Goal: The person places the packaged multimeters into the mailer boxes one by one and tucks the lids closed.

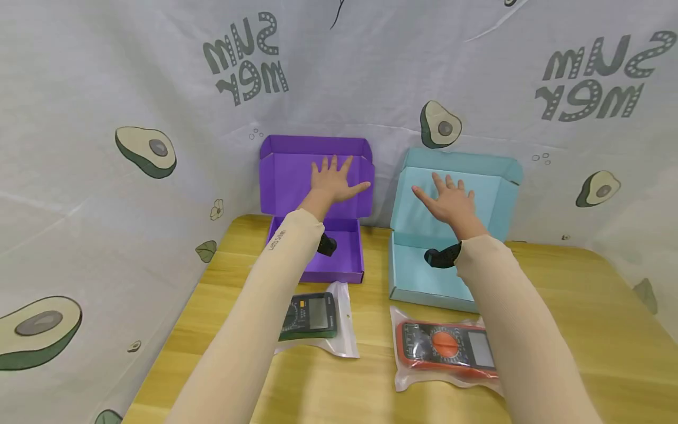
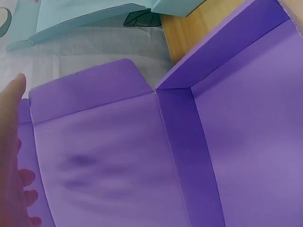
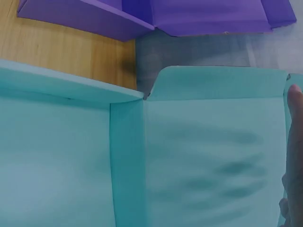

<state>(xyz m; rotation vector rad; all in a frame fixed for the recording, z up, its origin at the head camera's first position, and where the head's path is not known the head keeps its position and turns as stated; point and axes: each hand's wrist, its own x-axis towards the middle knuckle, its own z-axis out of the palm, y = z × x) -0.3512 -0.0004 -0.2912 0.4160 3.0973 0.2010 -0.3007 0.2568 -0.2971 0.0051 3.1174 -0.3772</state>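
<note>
My left hand (image 1: 335,181) is held out with fingers spread, in front of the raised lid of a purple cardboard box (image 1: 339,272). To its right, my right hand (image 1: 450,200) spreads its fingers before the lid of a light blue cardboard box (image 1: 429,288). Both hands hold nothing. The boxes stand with lids up, and the parts of their insides that show are bare. In front of the purple box lies a dark multimeter (image 1: 312,315) in a clear bag, partly behind my left forearm. A red multimeter (image 1: 447,348), also bagged, lies before the blue box, its right end behind my right sleeve.
The boxes and bags rest on a wooden table (image 1: 339,383). Behind it and along the left hangs a pale cloth (image 1: 339,76) printed with avocados and lettering. The lids stand close to this cloth. A strip of table separates the two boxes.
</note>
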